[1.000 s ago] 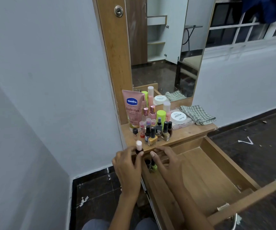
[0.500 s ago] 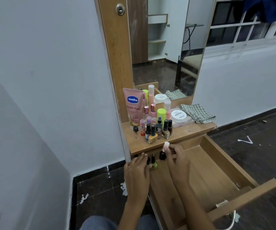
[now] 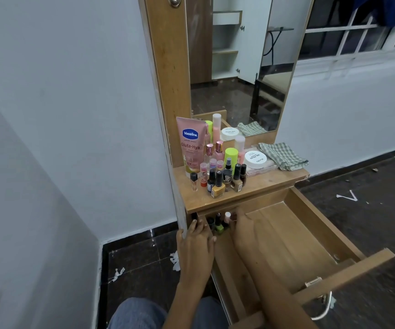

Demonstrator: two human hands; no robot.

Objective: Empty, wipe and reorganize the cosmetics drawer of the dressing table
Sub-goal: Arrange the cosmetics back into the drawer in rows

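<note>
The wooden drawer (image 3: pixel 298 233) of the dressing table stands pulled out, its floor mostly bare. In its back left corner stand a few nail polish bottles, among them a green one (image 3: pixel 219 227) and a white-capped one (image 3: pixel 227 216). My right hand (image 3: pixel 244 230) reaches into that corner, and its fingertips pinch the white-capped bottle's dark body. My left hand (image 3: pixel 196 241) rests on the drawer's left wall with relaxed fingers beside the bottles. On the tabletop (image 3: pixel 263 184) stand a pink Vaseline tube (image 3: pixel 190 143) and several small bottles (image 3: pixel 225 180).
A white jar (image 3: pixel 255 159) and a folded checked cloth (image 3: pixel 283 155) lie at the tabletop's right, below the mirror (image 3: pixel 234 67). The drawer front (image 3: pixel 346 274) juts out at the right. A white wall closes the left side, and paper scraps lie on the dark floor.
The white-capped bottle went from my left hand to my right, then down into the drawer's back left corner. My left hand dropped to the drawer's left wall.
</note>
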